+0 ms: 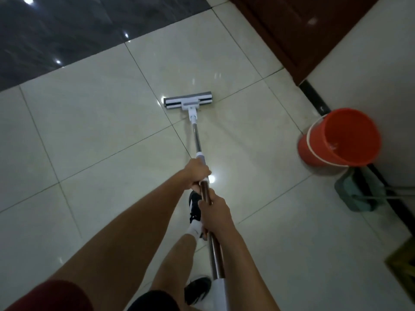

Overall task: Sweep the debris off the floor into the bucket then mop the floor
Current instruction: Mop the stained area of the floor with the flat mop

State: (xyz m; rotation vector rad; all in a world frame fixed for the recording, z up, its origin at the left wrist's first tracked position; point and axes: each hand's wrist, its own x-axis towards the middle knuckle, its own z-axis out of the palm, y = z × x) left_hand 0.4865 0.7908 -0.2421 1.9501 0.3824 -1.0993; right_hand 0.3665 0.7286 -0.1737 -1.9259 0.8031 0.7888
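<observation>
A flat mop with a white-and-grey head lies flat on the pale tiled floor, ahead of me in the middle of the view. Its metal handle runs back toward me. My left hand grips the handle further down, fingers curled round it. My right hand grips it closer to my body. An orange bucket with a white rim band stands at the right, beside the wall. I see no debris on the tiles.
A green dustpan with a long handle lies against the wall below the bucket. A dark wooden door is at the top right, a black skirting along the wall. Dark glossy tiles fill the top left. My feet stand under the handle.
</observation>
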